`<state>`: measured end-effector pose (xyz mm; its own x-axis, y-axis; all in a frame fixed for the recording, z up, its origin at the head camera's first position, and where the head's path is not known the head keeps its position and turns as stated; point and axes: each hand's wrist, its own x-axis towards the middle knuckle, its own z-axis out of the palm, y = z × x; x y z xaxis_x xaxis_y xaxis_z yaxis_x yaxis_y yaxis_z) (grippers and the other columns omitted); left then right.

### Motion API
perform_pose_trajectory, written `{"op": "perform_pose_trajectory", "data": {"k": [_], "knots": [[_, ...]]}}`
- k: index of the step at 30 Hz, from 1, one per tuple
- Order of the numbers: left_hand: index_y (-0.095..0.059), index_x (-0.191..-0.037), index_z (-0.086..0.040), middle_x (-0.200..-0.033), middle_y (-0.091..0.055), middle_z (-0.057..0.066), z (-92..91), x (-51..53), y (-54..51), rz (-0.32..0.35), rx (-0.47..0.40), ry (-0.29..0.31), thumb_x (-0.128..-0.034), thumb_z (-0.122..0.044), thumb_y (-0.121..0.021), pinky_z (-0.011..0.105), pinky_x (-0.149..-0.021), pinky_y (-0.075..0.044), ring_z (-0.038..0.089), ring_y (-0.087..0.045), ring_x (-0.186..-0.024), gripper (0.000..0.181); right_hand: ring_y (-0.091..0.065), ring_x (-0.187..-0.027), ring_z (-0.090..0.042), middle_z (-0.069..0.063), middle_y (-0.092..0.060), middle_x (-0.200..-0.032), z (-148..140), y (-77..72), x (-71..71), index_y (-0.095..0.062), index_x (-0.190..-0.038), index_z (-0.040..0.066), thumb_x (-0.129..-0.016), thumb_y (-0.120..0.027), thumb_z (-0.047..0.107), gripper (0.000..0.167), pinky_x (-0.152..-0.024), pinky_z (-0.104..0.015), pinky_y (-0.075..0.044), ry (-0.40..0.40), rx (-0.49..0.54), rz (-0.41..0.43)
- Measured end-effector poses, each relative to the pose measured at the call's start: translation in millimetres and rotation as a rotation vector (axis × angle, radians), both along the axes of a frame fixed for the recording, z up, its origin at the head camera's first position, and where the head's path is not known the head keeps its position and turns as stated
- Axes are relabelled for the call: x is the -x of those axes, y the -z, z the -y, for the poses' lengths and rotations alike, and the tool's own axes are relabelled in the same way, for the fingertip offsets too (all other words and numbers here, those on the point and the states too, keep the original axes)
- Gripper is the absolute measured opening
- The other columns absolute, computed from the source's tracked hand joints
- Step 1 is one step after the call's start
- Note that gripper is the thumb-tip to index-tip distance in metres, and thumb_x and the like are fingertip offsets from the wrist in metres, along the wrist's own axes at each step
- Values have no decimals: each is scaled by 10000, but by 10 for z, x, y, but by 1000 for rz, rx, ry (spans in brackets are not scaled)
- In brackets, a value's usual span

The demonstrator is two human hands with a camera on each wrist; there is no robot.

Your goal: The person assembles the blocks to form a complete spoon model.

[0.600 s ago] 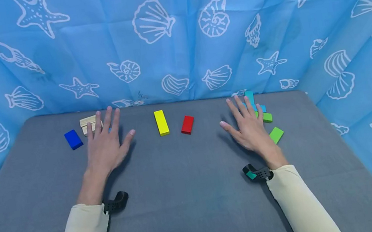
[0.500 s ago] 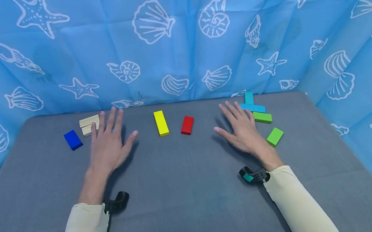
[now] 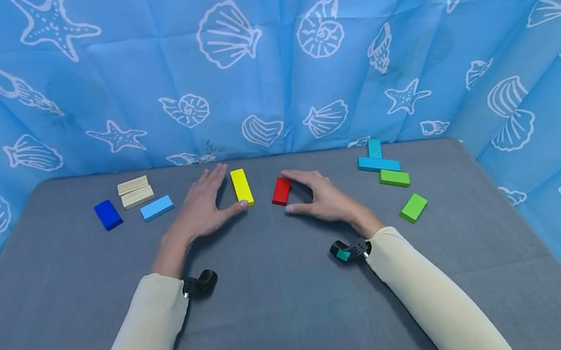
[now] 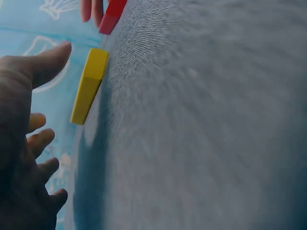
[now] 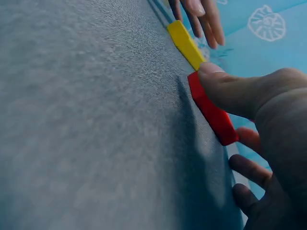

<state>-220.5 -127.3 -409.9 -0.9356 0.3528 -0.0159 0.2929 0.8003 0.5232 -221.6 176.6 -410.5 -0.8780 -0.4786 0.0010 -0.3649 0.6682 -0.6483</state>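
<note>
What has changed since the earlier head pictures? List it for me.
Both hands moved inward: the left hand rightward to the yellow block, the right hand leftward to the red block, its thumb and fingers now around that block. Nothing is clearly gripped. The light-blue block, mostly covered earlier, now shows fully. The yellow block, red block and dark blue block stayed put.

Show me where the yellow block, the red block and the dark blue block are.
Yellow block [image 3: 241, 186], head view, middle of top face.
Red block [image 3: 280, 189], head view, middle of top face.
Dark blue block [image 3: 107, 213], head view, middle of top face.
</note>
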Motion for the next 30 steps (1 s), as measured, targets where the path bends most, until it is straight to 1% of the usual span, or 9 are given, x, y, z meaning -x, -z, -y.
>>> {"op": "perform_pose_trajectory", "data": {"k": [2,4,8,12,16,19,23,26,30], "knots": [[-138,-1640,-128,-1693,-141,109,-37,37,1,36,-9,-3,-901,-602,-643,567,-1226,-55,342,-41,-1554,1013,-342,-1381,-291,-16,-369,-1617,44,10,37,-395,-1576,212,-917,-768,343,768,-1141,-593,-210,-36,-6,-3],[-146,-1639,-125,-1690,-152,115,-65,70,3,64,-17,-6,-884,-591,-674,559,-1228,-35,343,-38,-1554,1032,-332,-1367,-294,-16,-366,-1620,75,19,59,-412,-1569,200,-926,-760,323,741,-1095,-568,-240,-66,-15,-15],[-198,-1631,-117,-1676,-207,120,-87,122,29,81,-26,-10,-861,-560,-729,546,-1229,4,347,-49,-1552,1035,-310,-1361,-294,-27,-382,-1610,106,22,74,-456,-1544,174,-946,-739,278,670,-1010,-508,-273,-94,-19,-21],[-255,-1617,-111,-1658,-265,119,-91,154,73,75,-36,-15,-857,-531,-753,552,-1224,22,355,-80,-1548,1001,-337,-1337,-281,-49,-449,-1560,110,33,79,-515,-1505,173,-919,-776,268,648,-1029,-497,-281,-57,-2,-15],[-279,-1612,-115,-1649,-285,128,-106,162,94,73,-54,-24,-851,-505,-769,556,-1221,23,356,-90,-1546,985,-408,-1276,-281,-82,-534,-1457,106,63,89,-611,-1410,135,-847,-851,271,627,-1055,-492,-348,4,26,-44],[-288,-1611,-132,-1647,-291,126,-121,154,91,77,-66,-36,-845,-489,-781,544,-1224,20,344,-94,-1546,979,-463,-1195,-277,-91,-585,-1335,105,78,93,-675,-1308,104,-816,-879,266,556,-1006,-471,-415,45,48,-74],[-290,-1612,-146,-1648,-289,125,-128,153,92,83,-71,-50,-843,-479,-795,534,-1226,19,334,-93,-1548,979,-519,-1070,-259,-83,-612,-1158,95,87,86,-725,-1203,78,-826,-871,230,432,-926,-428,-449,91,87,-80],[-290,-1612,-147,-1648,-285,135,-124,151,92,91,-76,-59,-838,-470,-806,535,-1225,22,336,-90,-1548,984,-536,-1015,-249,-74,-610,-1097,86,95,79,-739,-1187,74,-839,-858,201,389,-888,-404,-460,110,101,-70],[-298,-1610,-151,-1647,-280,148,-119,147,90,97,-84,-69,-832,-468,-814,540,-1223,20,338,-91,-1547,986,-537,-1011,-251,-72,-605,-1105,84,97,71,-739,-1216,81,-853,-845,197,396,-880,-402,-458,108,98,-56]]}}
